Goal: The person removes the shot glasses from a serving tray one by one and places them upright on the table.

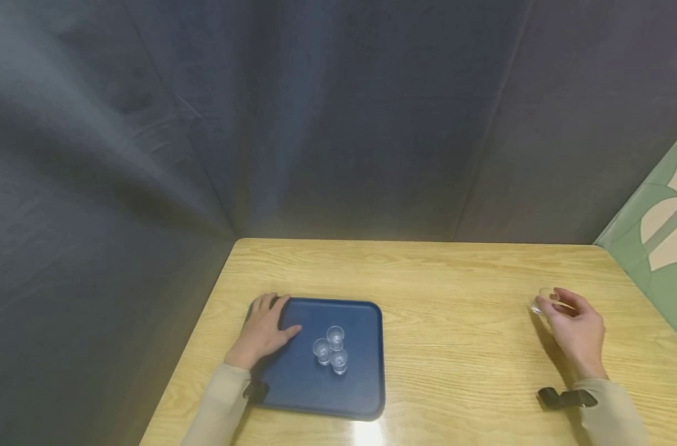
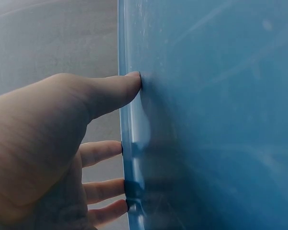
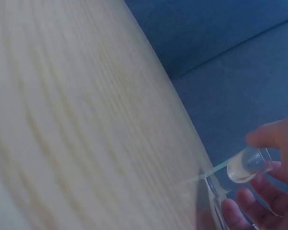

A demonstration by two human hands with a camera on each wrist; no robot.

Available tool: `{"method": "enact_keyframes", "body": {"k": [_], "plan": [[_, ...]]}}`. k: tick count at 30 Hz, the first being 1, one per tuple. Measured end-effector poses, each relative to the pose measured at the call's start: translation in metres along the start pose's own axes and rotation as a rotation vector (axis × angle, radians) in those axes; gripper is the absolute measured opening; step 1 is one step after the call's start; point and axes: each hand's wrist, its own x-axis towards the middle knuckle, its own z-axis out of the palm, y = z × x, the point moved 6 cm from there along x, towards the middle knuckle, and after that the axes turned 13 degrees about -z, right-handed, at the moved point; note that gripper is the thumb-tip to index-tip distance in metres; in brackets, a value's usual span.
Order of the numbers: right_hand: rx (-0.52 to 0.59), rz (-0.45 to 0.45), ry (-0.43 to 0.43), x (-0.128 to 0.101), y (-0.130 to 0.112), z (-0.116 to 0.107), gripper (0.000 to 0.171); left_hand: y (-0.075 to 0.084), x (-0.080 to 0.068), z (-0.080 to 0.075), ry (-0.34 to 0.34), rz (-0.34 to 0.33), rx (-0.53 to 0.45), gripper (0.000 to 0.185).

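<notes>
A blue tray [image 1: 360,378] lies on the wooden table [image 1: 461,347] with three small clear glasses [image 1: 331,349] clustered near its middle. My left hand [image 1: 264,328] rests flat on the tray's left far corner, thumb on the tray's surface [image 2: 216,120] and fingers [image 2: 103,151] over its edge. Far to the right, my right hand [image 1: 575,325] pinches another small clear glass [image 1: 541,301] just above the table; the right wrist view shows this glass [image 3: 249,165] between thumb and fingers.
Dark grey fabric walls [image 1: 338,124] close in the table at the back and left. A green patterned panel [image 1: 661,248] stands at the right. A black strap [image 1: 563,397] sits on my right wrist.
</notes>
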Motion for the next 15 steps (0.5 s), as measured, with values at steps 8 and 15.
{"method": "enact_keyframes", "body": {"k": [8,15], "plan": [[-0.061,-0.026,-0.005,0.0,-0.007,0.001,0.062,-0.001,0.0,0.001,0.003,0.001,0.005,0.078],[-0.108,-0.063,0.023,0.001,-0.017,-0.005,0.053,-0.001,0.001,0.001,0.007,0.008,0.004,0.078]]}}
